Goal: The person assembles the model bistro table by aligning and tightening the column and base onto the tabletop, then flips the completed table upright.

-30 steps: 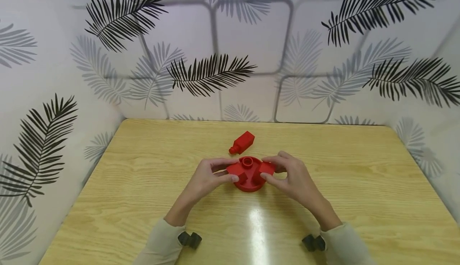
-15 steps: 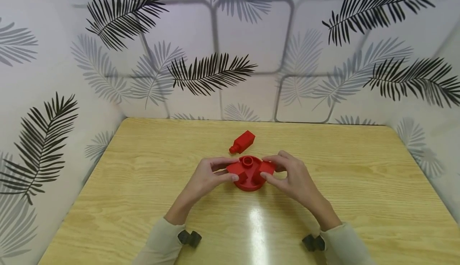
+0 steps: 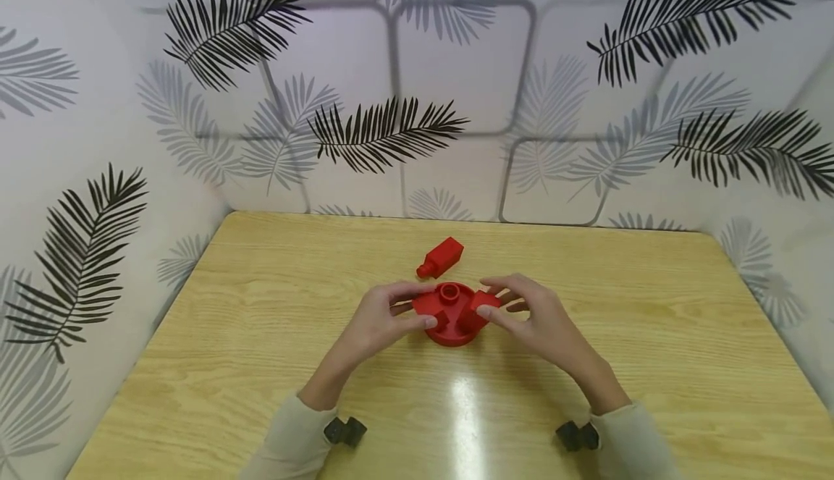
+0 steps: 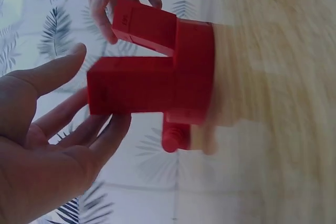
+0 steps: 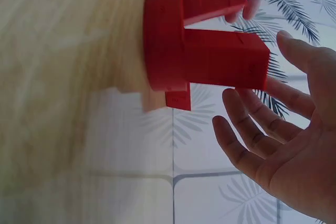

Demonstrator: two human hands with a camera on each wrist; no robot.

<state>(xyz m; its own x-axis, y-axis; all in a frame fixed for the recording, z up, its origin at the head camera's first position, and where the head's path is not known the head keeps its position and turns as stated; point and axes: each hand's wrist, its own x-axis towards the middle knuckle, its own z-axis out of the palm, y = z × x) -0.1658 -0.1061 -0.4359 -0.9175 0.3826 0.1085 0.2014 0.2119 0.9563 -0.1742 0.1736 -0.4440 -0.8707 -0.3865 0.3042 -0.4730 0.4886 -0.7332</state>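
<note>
A red round base (image 3: pixel 454 340) stands on the table with two red rectangular blocks upright in it, leaning outward, and a raised ring (image 3: pixel 449 292) at its far side. My left hand (image 3: pixel 381 324) is around the top of the left block (image 4: pixel 131 85). In the left wrist view its thumb stands off the block, while its fingertips lie at or close to the lower side. Beside the right block (image 5: pixel 226 59), my right hand (image 3: pixel 537 324) has its fingers spread, thumb and fingertips apart from the block in the right wrist view.
Behind the base lies another red block (image 3: pixel 444 255) with a narrow knobbed end pointing left and toward me. The light wooden table (image 3: pixel 260 270) ends at a wall (image 3: pixel 456 169) patterned with leaves. Dark devices sit at both wrists.
My right hand has let go of the right block and drawn slightly right, its fingers spreading. My left hand's fingers have loosened a little around the left block. The blocks and base look unmoved.
</note>
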